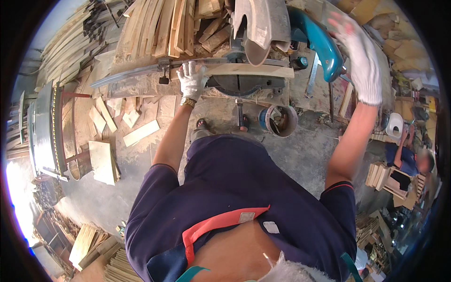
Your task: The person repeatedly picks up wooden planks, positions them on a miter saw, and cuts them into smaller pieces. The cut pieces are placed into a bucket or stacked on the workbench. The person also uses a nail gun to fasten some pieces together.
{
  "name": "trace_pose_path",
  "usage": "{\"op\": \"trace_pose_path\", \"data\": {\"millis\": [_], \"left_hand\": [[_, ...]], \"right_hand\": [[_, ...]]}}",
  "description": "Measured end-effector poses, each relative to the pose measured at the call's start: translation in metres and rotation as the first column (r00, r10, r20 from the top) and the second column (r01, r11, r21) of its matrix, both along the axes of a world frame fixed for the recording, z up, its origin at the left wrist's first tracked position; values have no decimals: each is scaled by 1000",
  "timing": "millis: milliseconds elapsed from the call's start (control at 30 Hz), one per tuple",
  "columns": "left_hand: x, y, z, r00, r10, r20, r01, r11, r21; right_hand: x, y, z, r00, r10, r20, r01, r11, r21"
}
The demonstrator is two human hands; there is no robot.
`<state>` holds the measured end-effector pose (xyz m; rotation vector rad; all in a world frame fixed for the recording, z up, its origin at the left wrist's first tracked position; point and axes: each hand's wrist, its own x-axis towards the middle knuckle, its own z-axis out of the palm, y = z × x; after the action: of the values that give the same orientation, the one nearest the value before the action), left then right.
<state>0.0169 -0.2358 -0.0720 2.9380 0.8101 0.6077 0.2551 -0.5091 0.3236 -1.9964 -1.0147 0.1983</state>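
My left hand, in a white glove with a watch at the wrist, presses on the left end of a wooden strip. That strip lies along the fence of a miter saw, across its dark round base. Above the strip hangs the saw's grey blade guard; the blade itself is hidden. My right hand, also gloved and smeared by motion, is raised just right of the saw's teal handle. Its fingers look spread, with nothing visible in them.
Long wooden strips are stacked behind the saw at left. Offcuts lie on the floor below the bench. A bucket holding scraps stands near my feet. At far right another person sits by a wooden crate.
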Motion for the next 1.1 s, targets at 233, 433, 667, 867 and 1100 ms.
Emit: {"op": "trace_pose_path", "data": {"millis": [233,433,667,867,1100], "left_hand": [[2,2,-8,998,6,63,1,993,-114],[-10,6,5,989,107,-103,-132,951,-279],[-46,39,22,948,166,-271,-233,943,-239],[-49,47,14,966,134,-222,-169,975,-145],[-33,41,17,999,-2,35,7,989,-147]], "right_hand": [[16,53,-2,805,347,482,55,764,-643],[20,41,-16,918,133,373,117,808,-577],[-2,44,-15,889,102,447,164,840,-517],[-15,51,-10,884,107,456,157,850,-503],[-18,50,-9,896,117,429,113,873,-475]]}}
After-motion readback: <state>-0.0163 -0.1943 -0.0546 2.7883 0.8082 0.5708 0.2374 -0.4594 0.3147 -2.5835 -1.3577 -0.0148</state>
